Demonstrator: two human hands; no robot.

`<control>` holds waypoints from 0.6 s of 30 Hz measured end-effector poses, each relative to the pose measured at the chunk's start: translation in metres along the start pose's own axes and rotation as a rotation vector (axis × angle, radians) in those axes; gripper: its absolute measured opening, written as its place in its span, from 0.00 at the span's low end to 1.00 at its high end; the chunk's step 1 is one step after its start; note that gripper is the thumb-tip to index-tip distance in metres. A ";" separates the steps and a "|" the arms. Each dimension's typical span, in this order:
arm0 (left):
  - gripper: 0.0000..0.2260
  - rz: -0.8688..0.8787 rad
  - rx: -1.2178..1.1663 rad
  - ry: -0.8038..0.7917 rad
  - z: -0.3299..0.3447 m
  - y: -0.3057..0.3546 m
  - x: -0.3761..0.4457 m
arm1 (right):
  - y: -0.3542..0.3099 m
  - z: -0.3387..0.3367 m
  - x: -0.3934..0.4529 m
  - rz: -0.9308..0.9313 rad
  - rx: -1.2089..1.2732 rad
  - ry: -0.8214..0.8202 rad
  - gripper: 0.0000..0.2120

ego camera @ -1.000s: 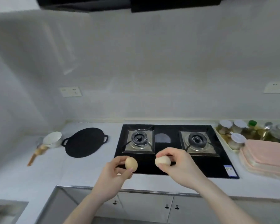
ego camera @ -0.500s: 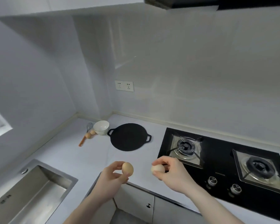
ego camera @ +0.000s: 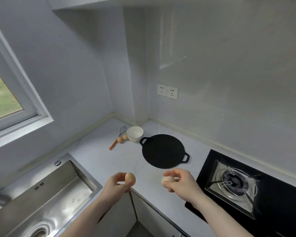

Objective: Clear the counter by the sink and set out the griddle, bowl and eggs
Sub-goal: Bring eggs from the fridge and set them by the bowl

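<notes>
My left hand (ego camera: 115, 187) pinches a brown egg (ego camera: 130, 179) above the counter's front corner. My right hand (ego camera: 182, 183) holds a paler egg (ego camera: 167, 180) in its fingertips, a little to the right. Farther back, a flat black griddle (ego camera: 163, 151) with two loop handles lies on the white counter (ego camera: 99, 156). In the far corner stands a white bowl (ego camera: 134, 133), with two eggs (ego camera: 122, 138) on the counter just left of it.
A whisk (ego camera: 117, 139) with an orange handle lies by the two eggs. A steel sink (ego camera: 46, 199) fills the lower left under a window. A black gas hob (ego camera: 246, 187) with a burner sits at the right. Wall sockets (ego camera: 167, 91) are above the counter.
The view has swung left from the hob toward the sink corner. Both hands still hold their eggs and have come over the counter between sink and hob.
</notes>
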State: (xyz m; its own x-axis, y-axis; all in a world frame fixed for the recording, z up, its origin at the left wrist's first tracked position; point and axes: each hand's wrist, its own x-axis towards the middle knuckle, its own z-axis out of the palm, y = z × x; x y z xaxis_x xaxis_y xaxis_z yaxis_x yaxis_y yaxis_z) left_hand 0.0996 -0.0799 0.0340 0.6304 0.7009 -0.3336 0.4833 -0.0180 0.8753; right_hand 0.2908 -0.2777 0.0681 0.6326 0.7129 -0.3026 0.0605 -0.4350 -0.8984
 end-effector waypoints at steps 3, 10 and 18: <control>0.12 -0.059 -0.022 0.030 -0.003 -0.013 0.024 | 0.003 0.004 0.029 0.050 0.026 -0.035 0.11; 0.08 -0.166 -0.055 0.057 -0.011 -0.032 0.073 | 0.003 0.037 0.082 0.129 0.114 -0.078 0.13; 0.12 -0.315 -0.014 -0.030 -0.050 -0.066 0.162 | 0.001 0.096 0.156 0.318 0.208 -0.015 0.16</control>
State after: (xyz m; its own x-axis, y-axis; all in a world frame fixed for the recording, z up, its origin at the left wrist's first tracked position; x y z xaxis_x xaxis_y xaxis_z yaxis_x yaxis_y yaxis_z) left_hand 0.1391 0.0704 -0.0603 0.4685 0.6494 -0.5990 0.6495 0.2064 0.7318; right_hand 0.3153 -0.1146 -0.0105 0.5827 0.5692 -0.5800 -0.2962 -0.5158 -0.8038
